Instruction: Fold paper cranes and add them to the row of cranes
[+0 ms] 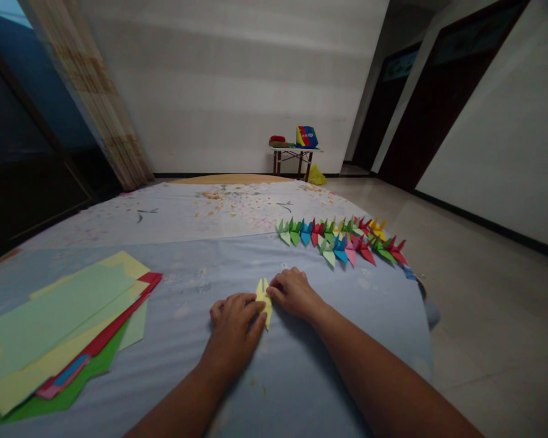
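Yellow folded paper (pixel 263 294) is lying on blue cloth (pixel 178 347) between both hands. I'm watching the left hand (pixel 237 323) and right hand (pixel 296 293) touching it, fingertips curled; whether they're pinching, I cannot tell. Uneven pressure could be skewing its creases.
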Demonstrator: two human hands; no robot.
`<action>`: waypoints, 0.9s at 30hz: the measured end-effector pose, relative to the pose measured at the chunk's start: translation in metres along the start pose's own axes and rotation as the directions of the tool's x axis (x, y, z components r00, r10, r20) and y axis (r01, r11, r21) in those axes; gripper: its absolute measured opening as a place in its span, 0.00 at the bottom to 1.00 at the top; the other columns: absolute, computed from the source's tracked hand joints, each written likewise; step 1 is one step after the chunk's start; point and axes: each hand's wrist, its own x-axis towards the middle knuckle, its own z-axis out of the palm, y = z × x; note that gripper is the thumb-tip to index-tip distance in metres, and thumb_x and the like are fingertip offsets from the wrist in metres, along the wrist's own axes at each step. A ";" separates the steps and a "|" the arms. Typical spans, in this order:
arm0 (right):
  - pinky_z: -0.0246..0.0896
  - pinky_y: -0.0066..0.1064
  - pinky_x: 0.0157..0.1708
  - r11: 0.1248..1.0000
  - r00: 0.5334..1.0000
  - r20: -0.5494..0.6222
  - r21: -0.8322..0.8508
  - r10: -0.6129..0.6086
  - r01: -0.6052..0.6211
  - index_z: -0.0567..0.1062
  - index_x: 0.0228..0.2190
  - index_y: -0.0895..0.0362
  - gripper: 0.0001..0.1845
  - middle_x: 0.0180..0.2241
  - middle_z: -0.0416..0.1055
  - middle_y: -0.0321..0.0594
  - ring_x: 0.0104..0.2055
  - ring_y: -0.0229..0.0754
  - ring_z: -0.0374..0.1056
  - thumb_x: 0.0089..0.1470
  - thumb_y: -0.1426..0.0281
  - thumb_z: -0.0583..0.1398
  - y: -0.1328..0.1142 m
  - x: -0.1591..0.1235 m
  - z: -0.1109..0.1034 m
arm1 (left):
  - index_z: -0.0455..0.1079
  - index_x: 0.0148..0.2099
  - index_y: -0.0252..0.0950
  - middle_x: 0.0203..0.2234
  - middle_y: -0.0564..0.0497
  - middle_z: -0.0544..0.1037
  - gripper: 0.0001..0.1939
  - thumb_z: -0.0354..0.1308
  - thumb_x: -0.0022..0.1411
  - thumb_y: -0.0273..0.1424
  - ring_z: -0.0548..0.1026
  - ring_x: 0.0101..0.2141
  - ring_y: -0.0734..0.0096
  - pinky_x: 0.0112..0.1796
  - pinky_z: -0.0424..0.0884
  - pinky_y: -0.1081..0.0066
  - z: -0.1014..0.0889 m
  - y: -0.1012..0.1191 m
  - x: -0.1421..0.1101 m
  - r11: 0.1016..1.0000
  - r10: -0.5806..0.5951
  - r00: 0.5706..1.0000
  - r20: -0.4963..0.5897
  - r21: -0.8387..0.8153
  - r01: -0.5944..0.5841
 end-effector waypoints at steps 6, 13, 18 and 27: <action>0.54 0.29 0.34 0.933 1.000 -0.009 0.358 0.019 -0.014 0.71 0.30 0.58 0.06 0.28 0.69 0.36 0.32 0.37 0.61 0.48 0.69 0.59 0.001 0.003 0.009 | 0.70 0.42 0.42 0.42 0.49 0.74 0.11 0.50 0.58 0.31 0.67 0.46 0.60 0.48 0.51 0.52 0.001 -0.002 0.001 0.991 -0.069 0.997 -0.016 -0.114 0.067; 0.55 0.25 0.27 0.474 0.999 0.024 0.880 0.027 -0.034 0.68 0.33 0.58 0.16 0.23 0.64 0.30 0.24 0.32 0.60 0.43 0.64 0.63 -0.003 0.008 0.017 | 0.57 0.52 0.35 0.48 0.40 0.68 0.27 0.58 0.51 0.38 0.70 0.46 0.60 0.44 0.65 0.59 0.001 -0.008 0.015 0.681 -0.446 0.891 -0.086 -0.679 0.275; 0.57 0.27 0.30 0.326 0.998 0.056 0.944 -0.023 -0.046 0.70 0.33 0.59 0.21 0.26 0.68 0.33 0.27 0.33 0.63 0.38 0.60 0.66 -0.011 0.006 0.016 | 0.64 0.45 0.32 0.36 0.44 0.75 0.24 0.62 0.48 0.39 0.74 0.36 0.64 0.38 0.68 0.66 -0.004 -0.004 0.022 0.288 -0.424 0.890 0.167 -0.907 0.308; 0.58 0.29 0.33 0.371 1.000 -0.001 0.929 -0.013 0.005 0.73 0.27 0.58 0.16 0.26 0.70 0.34 0.28 0.34 0.63 0.41 0.58 0.64 -0.019 0.000 -0.003 | 0.72 0.34 0.32 0.21 0.53 0.73 0.17 0.63 0.47 0.41 0.69 0.22 0.74 0.25 0.64 0.75 -0.014 0.000 0.021 0.221 -0.383 0.887 0.258 -0.907 0.359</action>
